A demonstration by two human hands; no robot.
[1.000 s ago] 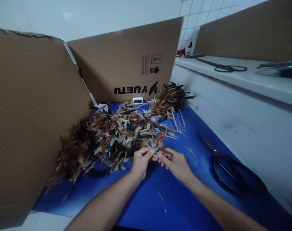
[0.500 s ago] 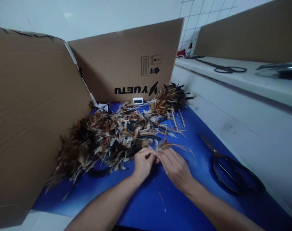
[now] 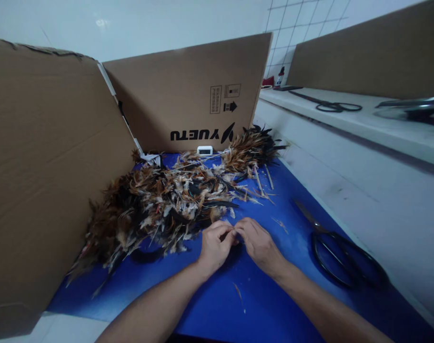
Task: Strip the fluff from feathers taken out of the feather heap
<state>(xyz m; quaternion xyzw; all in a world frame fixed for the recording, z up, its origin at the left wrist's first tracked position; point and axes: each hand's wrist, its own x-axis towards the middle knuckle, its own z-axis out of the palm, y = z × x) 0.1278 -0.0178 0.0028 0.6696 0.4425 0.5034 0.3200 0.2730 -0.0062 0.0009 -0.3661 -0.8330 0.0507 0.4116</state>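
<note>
My left hand [image 3: 217,243] and my right hand [image 3: 257,243] meet above the blue work surface, fingertips pinched against each other. Both are closed; whatever lies between the fingertips is hidden or too small to name. Just beyond the left hand spreads a big heap of loose brown, black and whitish feathers [image 3: 174,200]. A thin feather wisp [image 3: 280,224] lies on the surface to the right of my right hand. Another narrow feather [image 3: 239,295] rests nearer to me, between the forearms.
Large black-handled scissors [image 3: 338,247] lie at the right. Behind the heap are a bundle of feathers [image 3: 250,147] and a small white digital display [image 3: 204,151]. Cardboard panels [image 3: 159,100] wall the left and back. Another pair of scissors [image 3: 331,105] sits on the white ledge [image 3: 374,119].
The brown feathers that stuck out between my hands are gone from the fingertips. My right hand has turned slightly, its fingers more curled. The left hand has hardly moved.
</note>
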